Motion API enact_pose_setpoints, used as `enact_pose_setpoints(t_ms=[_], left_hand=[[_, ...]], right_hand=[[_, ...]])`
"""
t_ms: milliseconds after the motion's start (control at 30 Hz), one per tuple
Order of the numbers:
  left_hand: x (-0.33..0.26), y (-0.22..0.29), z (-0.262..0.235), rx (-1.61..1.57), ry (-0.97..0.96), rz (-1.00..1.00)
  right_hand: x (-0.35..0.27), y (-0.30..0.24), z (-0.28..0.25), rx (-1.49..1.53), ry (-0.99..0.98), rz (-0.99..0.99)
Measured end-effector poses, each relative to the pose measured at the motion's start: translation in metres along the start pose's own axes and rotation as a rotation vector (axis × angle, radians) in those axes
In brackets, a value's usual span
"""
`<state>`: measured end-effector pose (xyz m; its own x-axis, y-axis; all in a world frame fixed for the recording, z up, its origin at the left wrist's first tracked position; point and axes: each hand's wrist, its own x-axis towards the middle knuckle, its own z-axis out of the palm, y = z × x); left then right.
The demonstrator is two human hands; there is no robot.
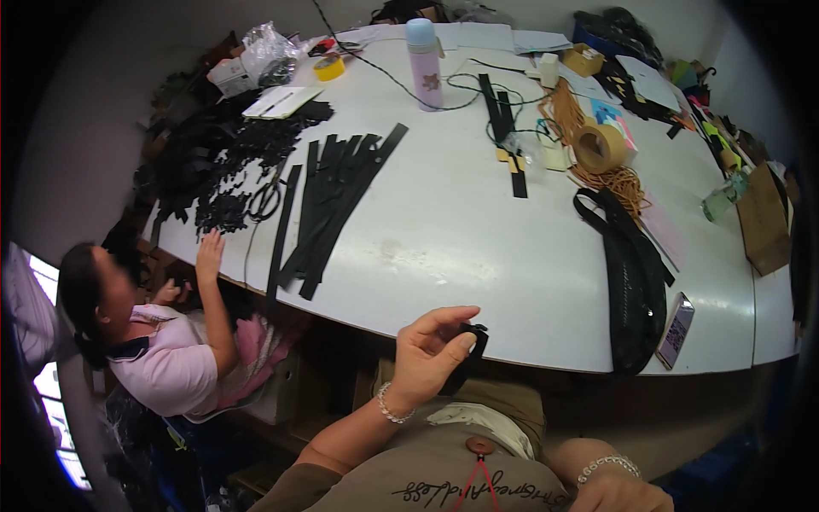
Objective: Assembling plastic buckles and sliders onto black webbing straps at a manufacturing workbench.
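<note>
Just off the table's front edge, my left hand [433,348] pinches a folded black strip [469,354] between thumb and fingers. The strip hangs down in front of my brown top, and its lower part is partly hidden. My right hand [630,493] is low at the lower right edge, close to my body. Its fingers run out of view, so what it holds, if anything, does not show. On the table to the left lies a fanned pile of long black strips [341,200]. To the right rests a looped bundle of black strips [631,282], with a row of teeth showing.
A phone [676,331] lies beside the bundle near the front edge. Farther back are a tape roll [599,148], orange cord [627,189] and a bottle [424,68]. At left, a person [171,341] sits by black scraps [230,179] and scissors [265,201].
</note>
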<state>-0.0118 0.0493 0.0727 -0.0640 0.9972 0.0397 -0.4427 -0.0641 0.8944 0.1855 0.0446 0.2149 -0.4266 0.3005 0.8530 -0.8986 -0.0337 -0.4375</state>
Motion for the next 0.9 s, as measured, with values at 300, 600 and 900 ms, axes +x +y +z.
enact_pose_setpoints(t_ms=[300,600,900], left_hand=[[0.0,0.0,0.0,0.073,0.059,0.019],[-0.003,-0.002,0.0,0.057,0.053,0.056],[-0.002,0.0,0.002,0.056,0.044,0.046]], right_hand=[[0.017,-0.008,0.008,0.202,-0.087,0.166],[0.01,-0.013,0.009,0.154,-0.014,0.035],[0.025,-0.009,0.02,-1.421,-0.051,0.081]])
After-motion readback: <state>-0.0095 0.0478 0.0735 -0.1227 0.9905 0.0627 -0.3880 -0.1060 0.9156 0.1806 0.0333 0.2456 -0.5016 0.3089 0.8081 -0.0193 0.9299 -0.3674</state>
